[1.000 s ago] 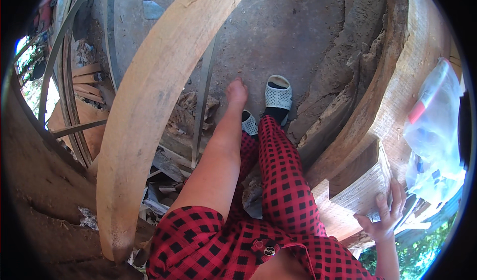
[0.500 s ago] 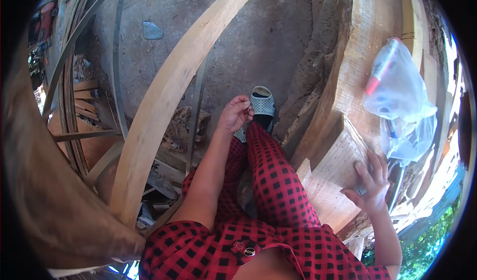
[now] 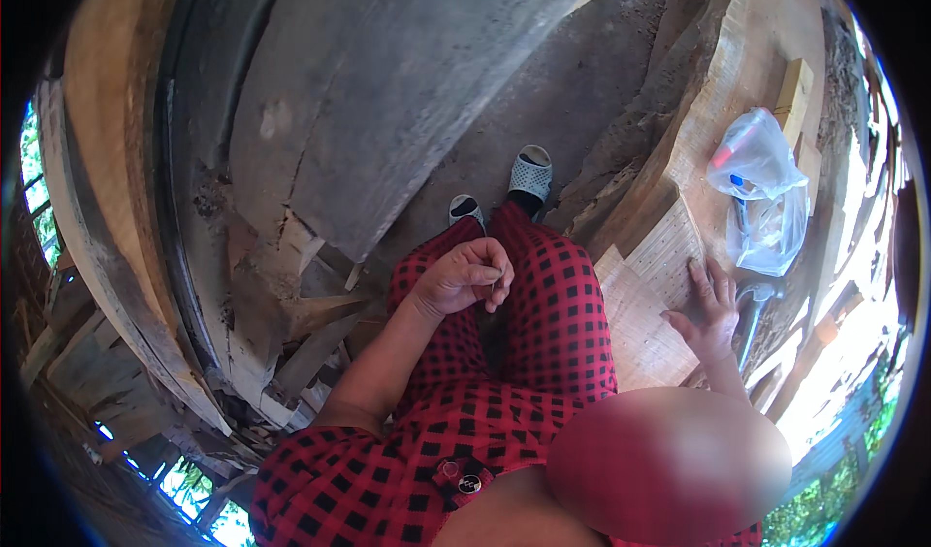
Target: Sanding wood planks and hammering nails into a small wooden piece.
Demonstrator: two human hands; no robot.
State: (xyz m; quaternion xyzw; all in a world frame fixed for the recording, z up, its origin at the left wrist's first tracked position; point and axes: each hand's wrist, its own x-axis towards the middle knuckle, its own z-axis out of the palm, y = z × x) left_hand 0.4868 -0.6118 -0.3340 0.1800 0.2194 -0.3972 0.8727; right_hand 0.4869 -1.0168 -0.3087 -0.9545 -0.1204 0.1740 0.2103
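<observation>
Here I am with my left hand (image 3: 461, 277) above my lap, to the left of the wooden block (image 3: 669, 240): thumb and forefinger pressed together, apparently pinching a slim thing (image 3: 496, 282), too small for me to name. Over on the other side, my right hand (image 3: 715, 319) is spread, fingers apart and clasping nothing, and it seems to rest flat on the near right part of that block. So the step in hand, as I read it, is a holding one: small piece pinched in one grip, the other bracing. The pale wooden slab (image 3: 761, 62) stretches away beyond the block; the clear plastic bag (image 3: 761, 174) sits to the block's right, and a grey metal piece (image 3: 759, 295) lies close to my right fingers, also right of the block. A broad grey plank (image 3: 378, 111) looms well left of it. The next move, I judge, calls for a sure pinch, since so slight a thing could easily slip, and a steady right palm.
</observation>
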